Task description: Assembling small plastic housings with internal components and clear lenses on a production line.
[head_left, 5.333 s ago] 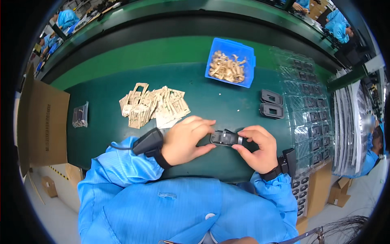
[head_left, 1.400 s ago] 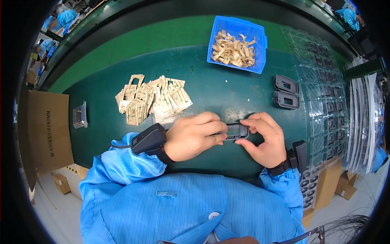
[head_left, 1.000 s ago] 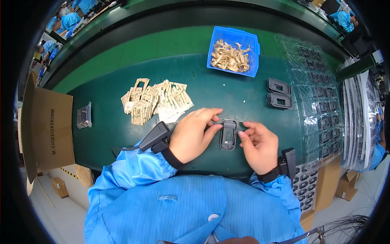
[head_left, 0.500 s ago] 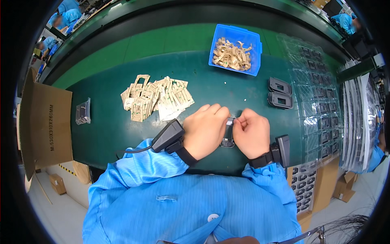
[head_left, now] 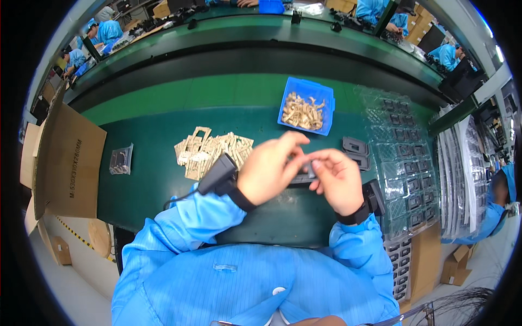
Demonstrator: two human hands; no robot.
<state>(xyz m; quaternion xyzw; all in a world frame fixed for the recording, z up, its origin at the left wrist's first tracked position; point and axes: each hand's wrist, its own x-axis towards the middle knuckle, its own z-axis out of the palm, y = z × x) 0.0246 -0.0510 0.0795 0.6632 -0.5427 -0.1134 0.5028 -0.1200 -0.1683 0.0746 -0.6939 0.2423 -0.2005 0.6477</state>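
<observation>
Both hands meet above the near middle of the table. My right hand [head_left: 338, 178] is closed, its thumb and fingers pinching a small dark plastic frame [head_left: 302, 178]. Much of that frame is hidden behind the fingers. My left hand [head_left: 272, 167] reaches in from the other side. Its fingertips come together close to the right fingertips, while one finger is raised. Whatever the left fingertips hold is too small to make out. Beyond my left wrist lies a pile of flat beige cut-out adhesive sheets [head_left: 209, 152].
A blue bin [head_left: 330, 111] of curled beige strips stands at the back. Dark frames [head_left: 356, 145] lie to its right, beside clear trays [head_left: 402, 163] of similar parts. At left are a bagged part [head_left: 120, 159] and a cardboard box [head_left: 76, 157]. Co-workers sit across the far bench.
The view has tilted up, showing more of the far bench. The dark frame has turned from lengthwise to sideways. My left fingers have opened out from their curl, one now raised.
</observation>
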